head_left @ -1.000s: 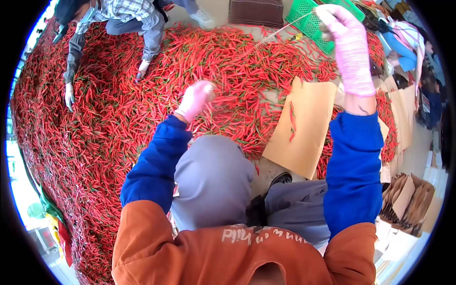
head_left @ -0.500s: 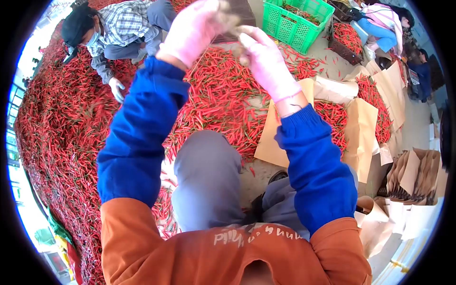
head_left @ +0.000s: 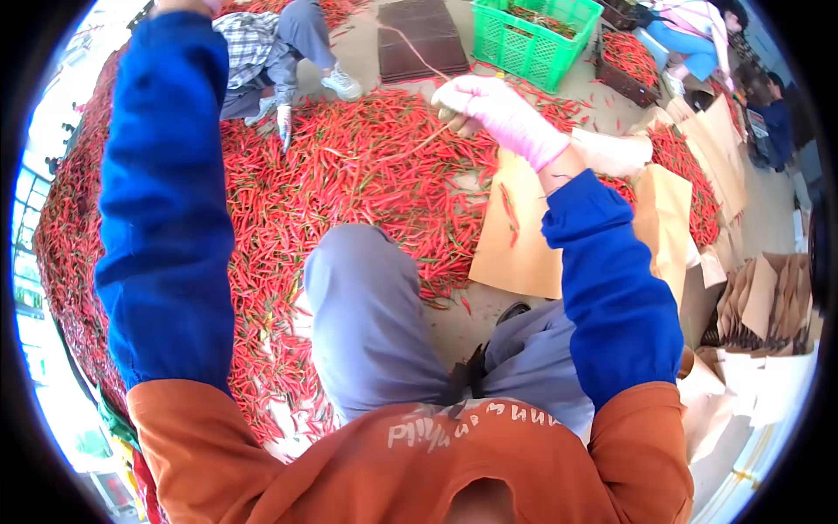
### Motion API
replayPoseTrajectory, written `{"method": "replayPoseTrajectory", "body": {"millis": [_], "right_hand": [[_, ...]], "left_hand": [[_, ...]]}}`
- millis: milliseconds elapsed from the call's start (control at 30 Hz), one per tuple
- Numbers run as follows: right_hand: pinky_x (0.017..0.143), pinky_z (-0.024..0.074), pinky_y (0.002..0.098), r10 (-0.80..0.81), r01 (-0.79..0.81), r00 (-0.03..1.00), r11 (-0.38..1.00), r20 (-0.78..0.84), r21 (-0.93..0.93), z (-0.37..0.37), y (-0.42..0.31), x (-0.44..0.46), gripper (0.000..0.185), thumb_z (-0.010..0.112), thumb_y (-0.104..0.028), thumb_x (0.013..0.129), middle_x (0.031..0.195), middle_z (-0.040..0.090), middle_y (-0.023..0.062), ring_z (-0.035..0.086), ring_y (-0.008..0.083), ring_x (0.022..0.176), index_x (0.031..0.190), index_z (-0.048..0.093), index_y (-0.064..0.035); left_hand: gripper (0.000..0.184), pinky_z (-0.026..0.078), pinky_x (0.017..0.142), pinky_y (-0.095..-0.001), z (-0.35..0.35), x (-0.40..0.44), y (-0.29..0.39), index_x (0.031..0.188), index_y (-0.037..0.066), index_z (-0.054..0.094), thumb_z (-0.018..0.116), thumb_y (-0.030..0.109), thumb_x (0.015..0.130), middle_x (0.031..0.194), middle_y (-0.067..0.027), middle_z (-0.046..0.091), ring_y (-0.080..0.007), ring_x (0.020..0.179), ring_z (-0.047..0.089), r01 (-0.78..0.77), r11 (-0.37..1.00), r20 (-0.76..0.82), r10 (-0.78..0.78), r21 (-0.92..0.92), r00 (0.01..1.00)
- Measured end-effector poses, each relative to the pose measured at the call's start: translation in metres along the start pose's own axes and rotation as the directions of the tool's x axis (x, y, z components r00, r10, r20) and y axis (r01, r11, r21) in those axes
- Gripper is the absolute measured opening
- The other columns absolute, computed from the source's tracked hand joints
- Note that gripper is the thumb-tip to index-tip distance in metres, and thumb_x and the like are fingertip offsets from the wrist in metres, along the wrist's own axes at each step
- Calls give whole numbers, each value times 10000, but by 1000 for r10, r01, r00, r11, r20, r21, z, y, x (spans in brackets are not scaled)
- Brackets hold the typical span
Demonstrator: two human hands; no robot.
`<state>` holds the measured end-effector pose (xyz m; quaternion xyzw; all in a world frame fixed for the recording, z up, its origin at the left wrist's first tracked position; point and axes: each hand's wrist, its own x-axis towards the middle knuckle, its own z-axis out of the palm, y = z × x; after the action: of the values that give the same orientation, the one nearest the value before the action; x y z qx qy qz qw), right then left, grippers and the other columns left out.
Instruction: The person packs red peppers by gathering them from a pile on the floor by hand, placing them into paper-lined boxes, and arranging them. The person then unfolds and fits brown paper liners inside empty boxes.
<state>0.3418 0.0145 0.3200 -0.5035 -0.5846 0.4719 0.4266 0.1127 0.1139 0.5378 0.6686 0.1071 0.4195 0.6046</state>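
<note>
My right hand [head_left: 497, 113], in a pink glove, is closed over the chili pile, pinching a thin string [head_left: 406, 39]. One length of the string runs up and left from the fingers, and another trails down and left across the chilies. My left hand [head_left: 186, 6] is cut off at the upper left edge, with only the area near the wrist showing; its fingers are out of sight. Red chilies [head_left: 367, 188] with green stems spread under and between my arms. Below my right wrist lies a brown paper sheet or bag [head_left: 519, 253] with a few chilies on it.
A green plastic crate [head_left: 524, 48] holding some chilies and a dark brown flat panel [head_left: 423, 44] lie ahead. A co-worker [head_left: 249, 52] crouches behind my left arm. Paper bags [head_left: 663, 218] and folded bags [head_left: 768, 301] stand right; other people work beyond.
My hands were close together and have moved apart. The left went up and left, nearly out of view; the right shifted slightly right and down. The string now shows clearly.
</note>
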Motion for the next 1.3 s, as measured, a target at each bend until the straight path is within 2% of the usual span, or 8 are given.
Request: {"method": "replayPoseTrajectory", "body": {"millis": [133,433,633,667,733,1000,1200,1300], "right_hand": [[607,440,216,-123,145,978,982,-171,123,-26,-22,-12,274,551,-246,917,809,589,-10,512,64,666,1080,604,-33],[701,476,272,-271,110,865,924,-423,-365,-41,-11,-73,275,633,-200,826,837,648,34,580,106,771,1023,632,-9],[669,464,242,-227,19,651,959,-725,-283,-105,-17,-240,181,620,-148,836,803,635,9,574,89,749,945,664,-10],[630,440,224,-739,-132,594,302,-319,-944,-135,14,-285,181,637,-160,836,799,624,-4,544,76,708,948,662,-20],[593,405,208,-16,52,385,999,-923,5,-140,19,-384,169,638,-156,847,774,598,-17,507,66,659,956,659,-30],[492,398,226,-22,-187,-824,954,-565,235,6,87,-832,154,635,-143,840,707,587,9,499,90,563,928,652,-17],[609,451,406,-194,-285,-958,542,-212,791,238,201,-1024,171,553,-147,663,731,662,171,603,298,644,716,665,-29],[784,469,382,163,-502,-841,120,-516,856,295,230,-989,328,586,-254,779,920,650,223,618,343,865,922,665,31]], "left_hand": [[312,504,792,-347,-25,-18,-119,1078,9,553,560,253,884,966,-72,613,-201,879,607,142,962,-36,-137,234,990],[353,491,824,-427,153,-46,-215,1211,64,525,564,225,899,1112,-69,582,-175,977,572,408,713,372,-218,-570,902],[551,471,888,-381,219,-45,-193,1364,59,370,585,186,872,1244,-88,516,-200,1069,549,555,813,571,-374,-178,731],[573,459,913,-381,221,-44,-188,1373,38,350,580,184,869,1261,-99,507,-212,1089,542,529,844,595,-379,-92,709],[654,415,969,-390,212,-37,-194,1396,30,314,597,248,848,1322,-123,462,-246,1186,485,471,877,621,-423,95,660],[536,302,1052,-377,115,11,-276,1415,53,295,462,254,947,1415,-138,366,-246,1292,379,641,751,556,-604,158,571],[494,271,1076,-377,34,62,-342,1410,77,322,436,245,959,1416,-133,362,-253,1311,346,798,603,253,-774,16,580],[502,218,1100,-377,69,54,-325,1433,107,285,389,283,974,1452,-122,314,-245,1345,293,818,575,41,-817,4,574]]}}
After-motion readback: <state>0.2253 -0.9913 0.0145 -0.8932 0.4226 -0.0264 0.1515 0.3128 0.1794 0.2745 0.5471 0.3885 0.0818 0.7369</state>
